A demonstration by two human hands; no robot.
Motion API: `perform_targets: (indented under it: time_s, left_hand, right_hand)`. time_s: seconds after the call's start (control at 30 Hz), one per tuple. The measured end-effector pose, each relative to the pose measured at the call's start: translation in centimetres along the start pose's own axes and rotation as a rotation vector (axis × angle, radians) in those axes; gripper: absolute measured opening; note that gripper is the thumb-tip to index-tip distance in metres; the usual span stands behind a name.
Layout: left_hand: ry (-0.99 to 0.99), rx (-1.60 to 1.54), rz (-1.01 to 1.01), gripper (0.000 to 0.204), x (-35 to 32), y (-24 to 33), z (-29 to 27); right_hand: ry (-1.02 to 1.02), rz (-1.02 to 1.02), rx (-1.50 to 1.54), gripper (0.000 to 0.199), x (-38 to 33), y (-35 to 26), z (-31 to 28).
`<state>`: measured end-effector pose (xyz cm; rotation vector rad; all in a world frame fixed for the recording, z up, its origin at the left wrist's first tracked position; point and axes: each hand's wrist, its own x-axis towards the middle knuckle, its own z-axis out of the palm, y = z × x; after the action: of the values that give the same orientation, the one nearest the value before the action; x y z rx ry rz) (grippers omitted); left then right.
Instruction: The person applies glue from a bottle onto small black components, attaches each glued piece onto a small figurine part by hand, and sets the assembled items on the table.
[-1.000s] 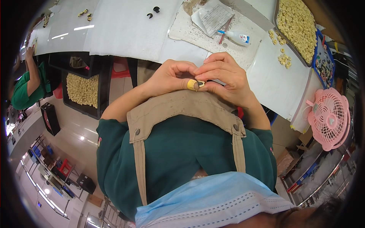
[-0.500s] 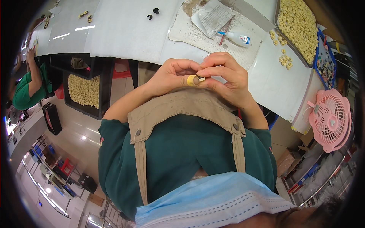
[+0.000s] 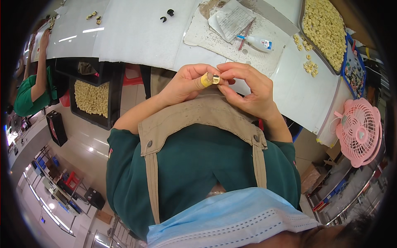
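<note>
My left hand (image 3: 184, 84) and my right hand (image 3: 250, 89) meet in front of my chest, just below the edge of the white table (image 3: 136, 37). Between their fingertips they pinch a small cream-and-metal piece (image 3: 216, 79). A yellow wrap (image 3: 205, 79) covers my left thumb tip, which presses against the piece. The fingers of my right hand curl over it from the right. My apron and green sleeves fill the view below the hands.
On the table lie a glue bottle (image 3: 258, 41), a gridded paper sheet (image 3: 231, 20), two small black parts (image 3: 167, 15) and a tray of cream pieces (image 3: 324, 29). A pink fan (image 3: 359, 132) stands at right. A black crate of cream pieces (image 3: 93, 99) sits under the table; another person in green (image 3: 31, 91) works at left.
Both hands have risen slightly toward the table edge, still pinching the small piece; the fingers have shifted a little around it.
</note>
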<state>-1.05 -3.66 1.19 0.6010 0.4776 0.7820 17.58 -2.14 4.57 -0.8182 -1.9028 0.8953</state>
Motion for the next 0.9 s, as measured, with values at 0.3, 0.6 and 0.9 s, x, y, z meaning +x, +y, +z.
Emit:
perform_targets:
  time_s: [0.3, 0.6, 0.9]
  left_hand:
    - [0.018, -0.114, -0.067, 0.026, -0.2, 0.3, 0.6]
    - [0.005, -0.168, -0.092, 0.028, -0.3, 0.5, 0.2]
    - [0.084, 0.048, -0.004, 0.025, -1.2, 2.0, -1.1]
  right_hand:
    - [-0.028, -0.05, -0.043, 0.023, 0.1, 0.3, -0.3]
    - [-0.048, -0.054, -0.056, 0.023, 0.5, 0.1, 0.0]
    - [-0.093, -0.082, -0.078, 0.034, 1.3, 0.6, 1.2]
